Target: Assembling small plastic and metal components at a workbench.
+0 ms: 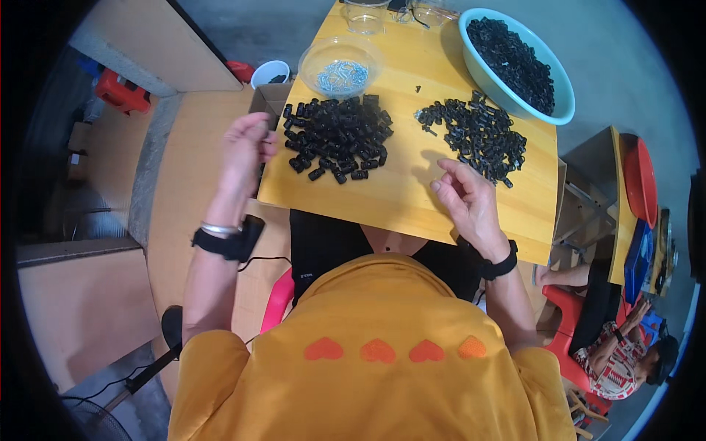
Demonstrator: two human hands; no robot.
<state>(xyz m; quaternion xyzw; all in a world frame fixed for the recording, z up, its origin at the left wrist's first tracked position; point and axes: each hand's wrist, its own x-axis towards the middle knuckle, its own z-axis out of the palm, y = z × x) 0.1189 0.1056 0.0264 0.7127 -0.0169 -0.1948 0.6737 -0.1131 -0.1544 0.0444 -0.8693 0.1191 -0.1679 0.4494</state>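
My left hand (248, 143) is raised past the table's left edge, beside a pile of black cylindrical plastic pieces (338, 136). Its fingers are curled together; whatever they hold, if anything, is hidden. Over the front right of the table, my right hand (468, 198) has thumb and forefinger apart, with nothing visible between them. Just beyond it lies a loose heap of smaller black plastic parts (485, 140). A clear round bowl (312, 55) of small silvery screws (342, 76) stands behind the cylindrical pieces.
A light-blue basin (562, 99) full of black parts stands at the table's far right, with a clear cup (365, 18) and glasses (426, 13) at the back. A cardboard box (273, 95) sits against the left edge. At right, another person (614, 360) sits on a red chair.
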